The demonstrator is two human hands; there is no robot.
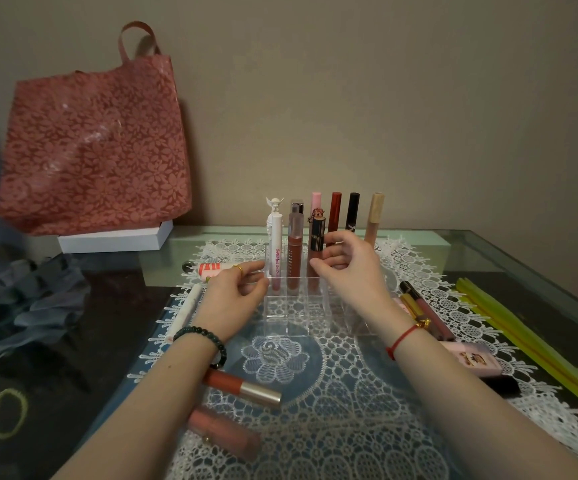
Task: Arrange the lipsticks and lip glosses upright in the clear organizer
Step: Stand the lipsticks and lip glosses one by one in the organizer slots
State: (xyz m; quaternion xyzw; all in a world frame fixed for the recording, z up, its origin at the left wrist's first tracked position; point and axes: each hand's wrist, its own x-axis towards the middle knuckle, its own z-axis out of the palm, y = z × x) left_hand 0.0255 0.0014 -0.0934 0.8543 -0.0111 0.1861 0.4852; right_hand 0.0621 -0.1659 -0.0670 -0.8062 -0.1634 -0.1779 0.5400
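A clear organizer stands on a white lace mat. Upright in its back rows are a white tube with a figure cap, a brown gloss, and pink, red, black and beige tubes behind. My right hand pinches a dark lipstick over the organizer's middle cells. My left hand rests against the organizer's left side, fingers curled, holding nothing I can see. Loose on the mat lie a coral gloss with a gold cap, a pink tube and several glosses at the right.
A red floral bag leans on the wall over a white box. Grey cloth lies at the left. Yellow strips run along the right edge. A pink box, a white pencil and a striped tube lie near the organizer.
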